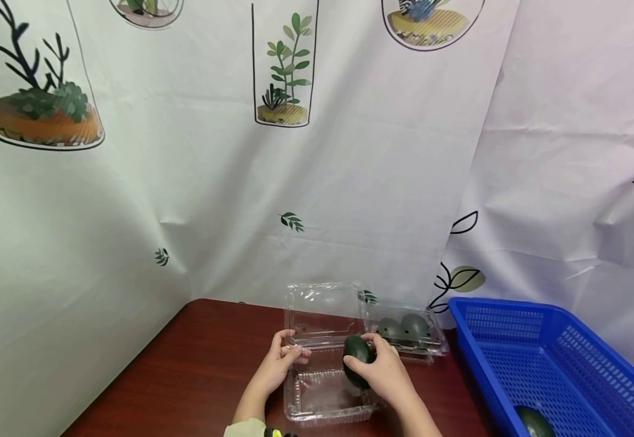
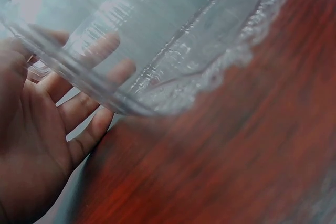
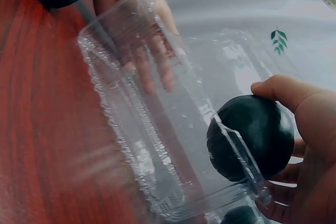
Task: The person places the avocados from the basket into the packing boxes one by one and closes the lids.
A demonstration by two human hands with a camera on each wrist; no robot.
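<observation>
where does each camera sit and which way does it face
Head: on the person's head, looking forward and down at the open clear container, table and blue basket; the left hand, right hand and forearms show.
Left wrist: on that wrist, looking across the left palm and fingers at the container and table; only the left hand shows.
Right wrist: on that wrist, facing the dark green fruit the right hand holds; both hands show.
Shared: head and right wrist both show that fruit.

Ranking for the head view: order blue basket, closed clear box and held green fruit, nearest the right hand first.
1. Held green fruit: in the right hand.
2. Closed clear box: just beyond the hand.
3. Blue basket: off to the right.
</observation>
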